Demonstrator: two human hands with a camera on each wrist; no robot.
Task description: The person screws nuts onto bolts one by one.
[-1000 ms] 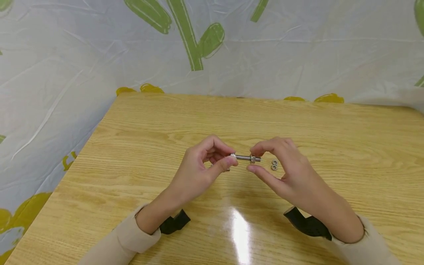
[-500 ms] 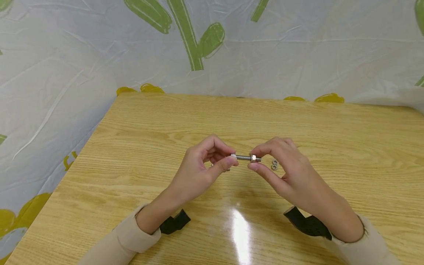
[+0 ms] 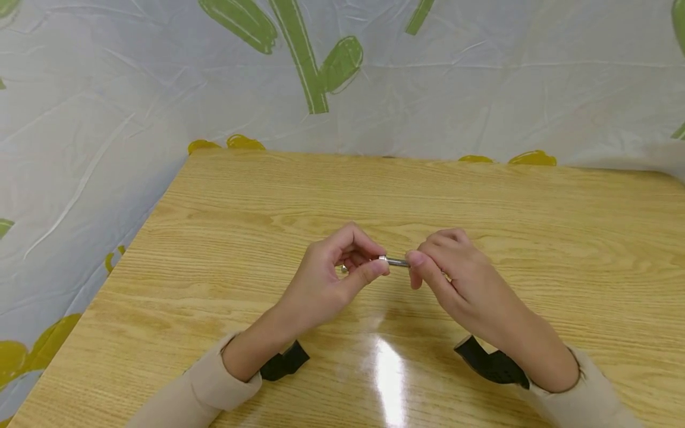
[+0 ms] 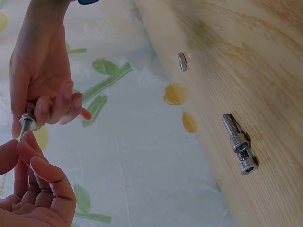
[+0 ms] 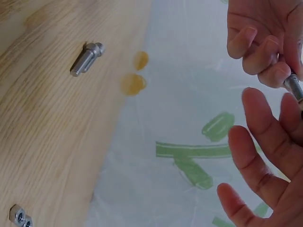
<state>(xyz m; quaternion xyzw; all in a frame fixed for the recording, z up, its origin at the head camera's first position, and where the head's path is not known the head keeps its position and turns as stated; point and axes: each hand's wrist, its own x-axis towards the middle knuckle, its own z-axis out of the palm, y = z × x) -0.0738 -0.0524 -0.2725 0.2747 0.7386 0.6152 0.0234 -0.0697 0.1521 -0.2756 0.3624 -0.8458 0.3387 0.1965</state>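
Note:
A silver bolt (image 3: pixel 398 262) is held level between the two hands. My left hand (image 3: pixel 326 282) pinches its head end between thumb and fingers. Around the other end my right hand (image 3: pixel 471 276) has its thumb and index finger, which hide the nut there in the head view. Seen from the left wrist, the nut (image 4: pixel 28 116) sits on the bolt by the right hand's fingertips. In the right wrist view the bolt (image 5: pixel 294 86) is partly cut off by the frame edge.
Two socket-head bolts (image 4: pixel 233 125) lie together on the wooden table (image 3: pixel 267 196), mostly behind the left hand in the head view. Two loose nuts (image 5: pixel 18 215) lie beyond the right hand. A patterned sheet (image 3: pixel 428 107) hangs behind the table.
The right thumb and fingers have closed over the nut and bolt end, which showed between them before. Both hands and the bolt have shifted slightly.

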